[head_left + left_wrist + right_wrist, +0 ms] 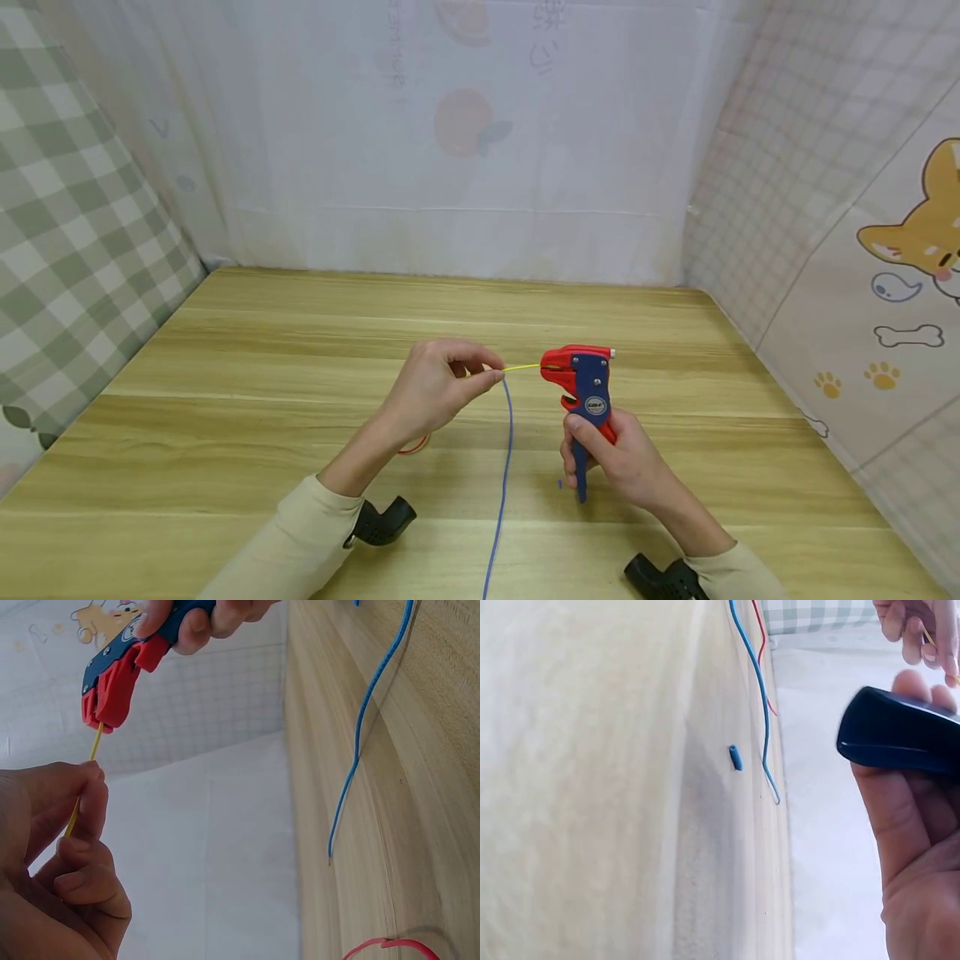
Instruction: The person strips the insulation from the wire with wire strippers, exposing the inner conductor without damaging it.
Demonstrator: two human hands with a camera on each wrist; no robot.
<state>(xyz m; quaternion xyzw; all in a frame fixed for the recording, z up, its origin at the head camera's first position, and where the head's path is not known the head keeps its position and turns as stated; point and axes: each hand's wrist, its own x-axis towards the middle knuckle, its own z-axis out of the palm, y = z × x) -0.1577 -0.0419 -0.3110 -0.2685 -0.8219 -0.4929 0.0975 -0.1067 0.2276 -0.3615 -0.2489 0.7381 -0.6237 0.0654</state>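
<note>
Between thumb and fingertips my left hand (442, 382) pinches a thin yellow wire (522, 367). The wire's far end enters the red jaws of a red and blue wire stripper (591, 387), as the left wrist view also shows. My right hand (626, 458) grips the stripper by its handles, with its head raised and pointing left. Below the hands a blue wire (507, 467) lies along the table, its bared tip visible in the left wrist view. A short piece of blue insulation (736, 757) rests near it. The yellow wire's other end is hidden by my left hand.
A red wire (415, 445) lies curled on the wooden table (262, 375), partly behind my left wrist. A white curtain (337, 167) hangs behind the table. Checked cloth (90, 183) stands on the left, and a patterned sheet (840, 275) on the right.
</note>
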